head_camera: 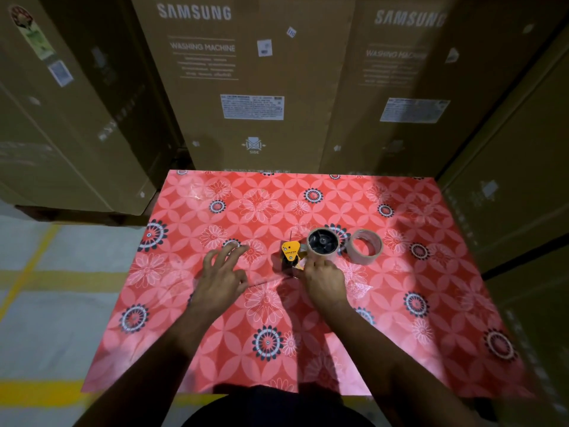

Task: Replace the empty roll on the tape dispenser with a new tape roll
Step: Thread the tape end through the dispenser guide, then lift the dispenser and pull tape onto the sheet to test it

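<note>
A person's two bare hands work over a table [400,303] covered in a red floral-patterned cloth, seen from above. Just right of the frame's centre lies a yellow-and-black handheld tape dispenser [291,252], its black spoked hub carrying a thin, pale cardboard-coloured roll [323,245]. Just beside it, to the right, a separate brownish-clear roll of packing tape [365,246] lies flat on the cloth; whether the two rolls touch cannot be told.

The right hand [324,278] rests at the dispenser's lower edge, its fingers [312,261] curled against the body below the hub, apparently holding it; the exact hold is hidden by the hand's back. The left hand [223,274] sits left of centre, apart from the dispenser, its fingers [237,249] spread and straight, tips at or just above the cloth, holding nothing.

Tall brown cardboard cartons printed "SAMSUNG WASHING MACHINE" [255,81] fill the upper frame behind the table, with more cartons at both sides. A grey floor with yellow lines [40,272] shows at lower left.
</note>
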